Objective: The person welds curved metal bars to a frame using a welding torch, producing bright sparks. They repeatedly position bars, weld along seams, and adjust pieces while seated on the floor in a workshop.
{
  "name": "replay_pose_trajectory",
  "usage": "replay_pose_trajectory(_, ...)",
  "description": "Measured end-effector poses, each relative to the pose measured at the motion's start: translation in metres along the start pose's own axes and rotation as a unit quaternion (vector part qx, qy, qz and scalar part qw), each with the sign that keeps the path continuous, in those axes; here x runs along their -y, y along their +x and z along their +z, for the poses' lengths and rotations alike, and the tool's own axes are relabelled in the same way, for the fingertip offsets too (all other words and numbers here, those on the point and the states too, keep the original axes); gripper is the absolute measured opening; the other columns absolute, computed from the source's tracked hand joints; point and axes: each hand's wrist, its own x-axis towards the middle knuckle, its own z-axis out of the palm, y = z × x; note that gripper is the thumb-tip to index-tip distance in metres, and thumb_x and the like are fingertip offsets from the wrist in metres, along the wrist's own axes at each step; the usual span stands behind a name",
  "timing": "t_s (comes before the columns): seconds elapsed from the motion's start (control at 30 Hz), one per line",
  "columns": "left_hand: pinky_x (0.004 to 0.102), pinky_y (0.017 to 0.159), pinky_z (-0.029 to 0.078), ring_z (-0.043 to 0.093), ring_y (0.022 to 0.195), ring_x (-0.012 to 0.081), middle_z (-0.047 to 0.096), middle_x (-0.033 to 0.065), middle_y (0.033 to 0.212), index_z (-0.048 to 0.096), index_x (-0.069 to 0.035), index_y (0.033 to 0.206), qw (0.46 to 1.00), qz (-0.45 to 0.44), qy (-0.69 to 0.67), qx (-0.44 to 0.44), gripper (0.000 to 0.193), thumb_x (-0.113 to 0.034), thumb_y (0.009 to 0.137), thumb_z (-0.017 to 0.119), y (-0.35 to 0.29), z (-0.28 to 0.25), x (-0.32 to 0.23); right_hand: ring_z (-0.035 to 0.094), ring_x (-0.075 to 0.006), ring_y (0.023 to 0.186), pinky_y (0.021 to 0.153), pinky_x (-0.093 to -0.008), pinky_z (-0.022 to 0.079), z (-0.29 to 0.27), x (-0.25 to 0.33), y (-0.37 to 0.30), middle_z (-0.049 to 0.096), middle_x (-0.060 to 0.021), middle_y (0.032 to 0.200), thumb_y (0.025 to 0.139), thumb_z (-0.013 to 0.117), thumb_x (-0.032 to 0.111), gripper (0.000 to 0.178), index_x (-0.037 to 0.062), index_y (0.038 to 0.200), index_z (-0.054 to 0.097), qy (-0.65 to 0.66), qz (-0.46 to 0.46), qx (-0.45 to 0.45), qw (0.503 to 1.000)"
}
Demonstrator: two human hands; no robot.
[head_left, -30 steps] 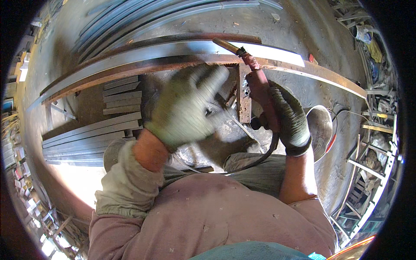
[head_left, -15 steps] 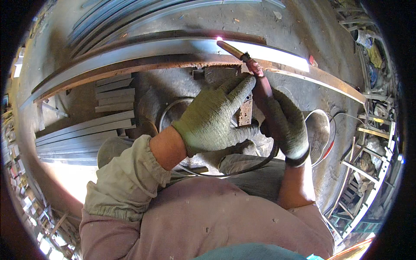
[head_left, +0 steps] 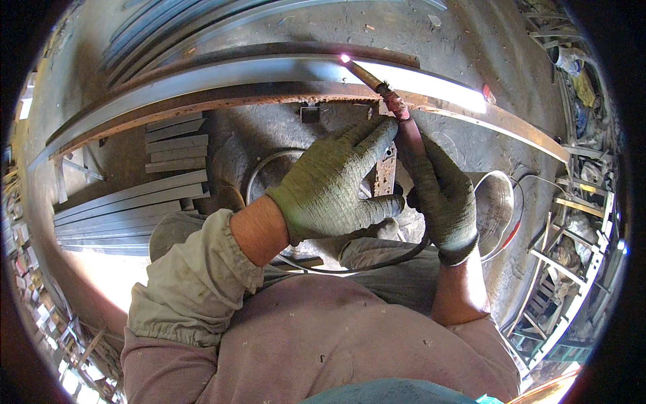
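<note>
My right hand (head_left: pixel 444 198), in a grey-green work glove, is closed round the reddish handle of a welding torch (head_left: pixel 397 106). The torch points away and to the left, and its nozzle tip glows bright at the far edge of a long grey steel bar (head_left: pixel 202 75). My left hand (head_left: pixel 333 182), gloved alike, has its fingers stretched out with the thumb apart. Its fingertips lie against or just beside the torch handle; the exact contact is hidden. The steel bar lies along a rusty beam (head_left: pixel 229 101) that crosses in front of me.
Cut metal lengths (head_left: pixel 134 215) lie on the floor at left, with shorter pieces (head_left: pixel 176 153) beyond them. Long steel profiles (head_left: pixel 175 34) stretch across the far floor. A dark cable (head_left: pixel 397 259) loops below my hands. At right stands a metal frame (head_left: pixel 572 276) among clutter.
The torch tip has shifted slightly right and away along the bar, its glow still lit. My right hand has turned a little on the handle. The left hand stays nearly in place.
</note>
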Motion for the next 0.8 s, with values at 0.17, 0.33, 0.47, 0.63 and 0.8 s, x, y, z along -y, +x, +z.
replay_pose_trajectory(0.17,0.0541,0.121,0.055,0.067,0.141,0.0518,0.063,0.0335,0.16,0.05,0.008,0.167,1.0,0.013,-0.02,-0.011,0.104,-0.048,0.09,0.092,0.003,0.0,0.001,0.06,-0.0051,0.08,0.074,-0.026,0.054,-0.003,-0.007,0.001,0.07,0.0012,0.093,0.123,0.069,0.028,0.039,0.0034,0.152,0.078,0.017,0.03,0.024,0.999)
replay_pose_trajectory(0.33,0.0552,0.123,0.053,0.065,0.145,0.0523,0.06,0.0354,0.164,0.049,0.008,0.169,1.0,-0.009,-0.023,0.019,0.107,-0.049,0.089,0.092,0.0,-0.003,0.001,0.068,-0.0055,0.095,0.085,-0.0269,0.059,-0.004,-0.023,0.004,0.08,-0.004,0.118,0.123,0.067,0.022,0.041,0.0029,0.159,0.072,0.058,0.007,0.038,0.998)
replay_pose_trajectory(0.47,0.0547,0.123,0.053,0.064,0.145,0.0528,0.061,0.0342,0.163,0.047,0.009,0.17,1.0,-0.009,-0.008,0.008,0.108,-0.046,0.09,0.095,-0.001,-0.003,-0.001,0.072,-0.0096,0.109,0.097,-0.0298,0.061,-0.007,-0.031,0.005,0.082,-0.0066,0.131,0.123,0.066,0.019,0.041,0.0018,0.16,0.071,0.021,-0.021,0.046,0.999)
replay_pose_trajectory(0.63,0.0529,0.122,0.054,0.066,0.143,0.0511,0.064,0.0323,0.159,0.047,0.009,0.171,1.0,0.023,-0.01,-0.017,0.107,-0.041,0.092,0.099,-0.001,-0.005,-0.002,0.073,-0.0115,0.112,0.101,-0.0305,0.06,-0.001,-0.032,0.009,0.083,-0.0067,0.13,0.123,0.065,0.019,0.039,0.0011,0.158,0.072,-0.001,-0.063,0.028,0.998)
replay_pose_trajectory(0.8,0.053,0.124,0.053,0.065,0.144,0.0521,0.063,0.0336,0.159,0.048,0.011,0.17,1.0,-0.017,-0.002,0.014,0.107,-0.042,0.092,0.098,-0.004,-0.007,-0.004,0.07,-0.0087,0.106,0.096,-0.0278,0.059,-0.003,-0.023,0.003,0.082,-0.0037,0.122,0.123,0.065,0.018,0.038,0.0007,0.156,0.073,0.037,0.007,0.043,0.998)
